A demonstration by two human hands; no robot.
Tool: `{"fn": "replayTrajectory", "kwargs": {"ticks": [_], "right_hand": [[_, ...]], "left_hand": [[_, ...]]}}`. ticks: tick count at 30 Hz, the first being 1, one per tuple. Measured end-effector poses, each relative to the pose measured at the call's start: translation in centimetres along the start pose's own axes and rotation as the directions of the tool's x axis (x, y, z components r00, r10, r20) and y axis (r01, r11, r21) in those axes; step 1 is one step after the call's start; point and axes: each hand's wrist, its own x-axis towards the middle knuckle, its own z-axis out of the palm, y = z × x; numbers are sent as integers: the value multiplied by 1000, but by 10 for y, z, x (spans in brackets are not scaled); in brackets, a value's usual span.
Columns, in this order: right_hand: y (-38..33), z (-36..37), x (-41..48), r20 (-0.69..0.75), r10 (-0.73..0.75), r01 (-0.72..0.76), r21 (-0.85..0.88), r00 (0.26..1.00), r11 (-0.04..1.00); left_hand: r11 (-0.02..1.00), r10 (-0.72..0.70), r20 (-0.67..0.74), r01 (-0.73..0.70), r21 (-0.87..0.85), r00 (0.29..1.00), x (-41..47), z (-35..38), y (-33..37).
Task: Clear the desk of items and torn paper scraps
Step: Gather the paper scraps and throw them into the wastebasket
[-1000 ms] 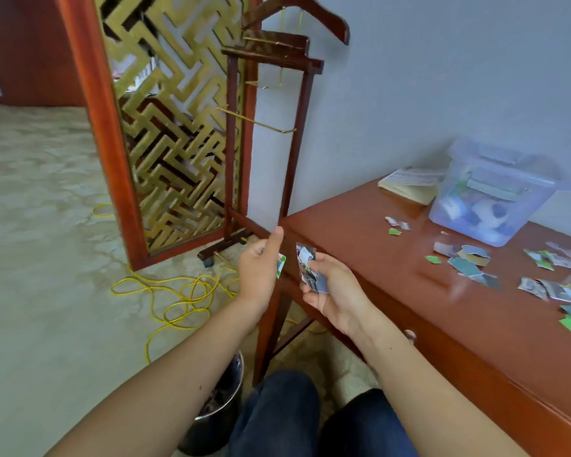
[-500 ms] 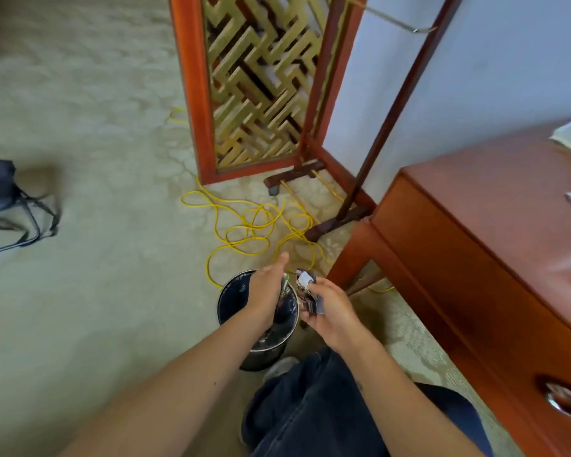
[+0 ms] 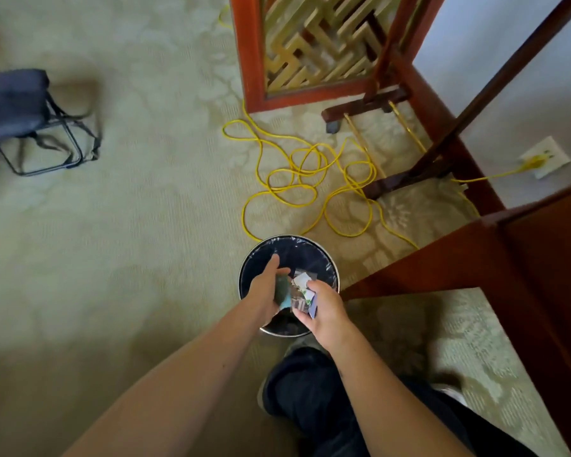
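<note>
Both my hands hover over a round black waste bin (image 3: 323, 258) standing on the carpet. My left hand (image 3: 264, 291) has its index finger stretched out and holds a blurred teal-green paper scrap (image 3: 282, 293) against its thumb side. A small bunch of torn paper scraps (image 3: 302, 291), white, green and purple, is gripped in my right hand (image 3: 325, 313) just above the bin's near rim. The red-brown wooden desk (image 3: 495, 258) fills the right edge; only its corner and side show, and its top is out of view.
A yellow cable (image 3: 297, 179) lies in loops on the carpet beyond the bin and runs to a wall socket (image 3: 544, 156). A wooden valet stand (image 3: 399, 183) and a lattice screen (image 3: 310, 54) stand behind. A dark folding stool (image 3: 17, 107) sits far left. My legs are below the bin.
My view has swung from the desk top down to the floor. Both hands, still carrying scraps, have gone from the desk's corner down to a spot over the bin.
</note>
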Motion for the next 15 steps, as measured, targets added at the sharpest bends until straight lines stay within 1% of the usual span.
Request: {"fn": "replayTrajectory", "kwargs": {"ticks": [3,7,9,12,15], "right_hand": [[2,0,13,53,89,-92,55,995,994],[-3,-3,8,67,144,-148,71,987,986],[-6,-4,5,58,153,-157,73,986,985],[-7,-4,5,27,114,-115,60,993,992],[-4,-1,1,-27,-7,8,9,1000,1000]], "left_hand": [[998,-59,-21,58,-13,998,3,1,3],[989,-81,-24,83,124,996,-9,6,3],[987,-86,-47,92,134,995,-11,3,1],[981,-60,-79,73,181,995,-9,-2,-3],[961,12,-96,15,275,995,-17,-2,-5]]}}
